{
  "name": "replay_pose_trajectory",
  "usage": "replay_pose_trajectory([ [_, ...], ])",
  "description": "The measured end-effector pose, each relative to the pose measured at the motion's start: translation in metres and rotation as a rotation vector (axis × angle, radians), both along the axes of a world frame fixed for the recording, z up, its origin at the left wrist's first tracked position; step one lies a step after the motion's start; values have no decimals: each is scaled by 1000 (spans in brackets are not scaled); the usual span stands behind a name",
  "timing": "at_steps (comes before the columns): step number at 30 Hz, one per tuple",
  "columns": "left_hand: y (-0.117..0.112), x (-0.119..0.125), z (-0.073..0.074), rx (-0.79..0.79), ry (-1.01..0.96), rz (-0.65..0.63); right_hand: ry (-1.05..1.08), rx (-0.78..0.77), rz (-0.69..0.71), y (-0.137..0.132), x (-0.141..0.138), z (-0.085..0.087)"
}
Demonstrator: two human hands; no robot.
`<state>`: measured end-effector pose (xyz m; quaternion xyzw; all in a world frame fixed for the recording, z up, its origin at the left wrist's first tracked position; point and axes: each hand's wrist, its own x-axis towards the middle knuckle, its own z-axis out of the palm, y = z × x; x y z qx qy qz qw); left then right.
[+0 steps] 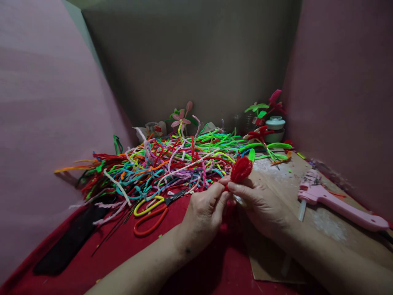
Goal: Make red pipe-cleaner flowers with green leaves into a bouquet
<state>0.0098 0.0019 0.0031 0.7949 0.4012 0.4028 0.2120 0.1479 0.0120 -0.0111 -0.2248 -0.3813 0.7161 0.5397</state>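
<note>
Both hands meet near the middle of the table around a red pipe-cleaner flower bud (241,169) with a green tip. My left hand (205,214) pinches its base from the left with thumb and fingers closed. My right hand (260,201) grips the same piece from the right, fingers curled around its lower part. The stem below the bud is hidden by my fingers. A big tangle of coloured pipe cleaners (166,164) lies just behind and to the left of my hands.
Scissors (153,211) with yellow and orange handles lie left of my left hand. A pink glue gun (337,205) rests on brown cardboard (325,221) at the right. Finished pipe-cleaner flowers (264,110) and a small white jar (275,128) stand at the back. Walls close in on three sides.
</note>
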Motion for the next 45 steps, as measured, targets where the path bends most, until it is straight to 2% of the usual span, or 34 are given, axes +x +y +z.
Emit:
replay_pose_trajectory([
  [6, 4, -8, 23, -121, 85, -73, 36, -48, 32, -2, 1, 5],
  [9, 6, -12, 28, -162, -47, -10, -6, -79, 58, -3, 2, 8],
  [13, 8, -12, 24, -178, -275, 47, -181, -70, 67, -6, 3, 10],
  [16, 8, -11, 23, -81, -321, 61, -321, -68, 62, -9, 3, 9],
  [21, 7, -15, 30, 179, -248, 36, -489, -49, 56, -14, 3, 7],
  [25, 8, -16, 34, 261, -166, 3, -547, -11, 66, -14, 2, 5],
  [31, 10, -17, 31, 385, -1, -2, -583, -8, 93, -16, 2, 8],
  [37, 10, -17, 28, 462, 177, 32, -570, -33, 89, -18, 1, 11],
  [42, 12, -14, 28, 477, 172, 71, -562, -41, 93, -19, 1, 8],
  [45, 12, -15, 29, 428, 138, 54, -542, -41, 99, -18, 1, 4],
])
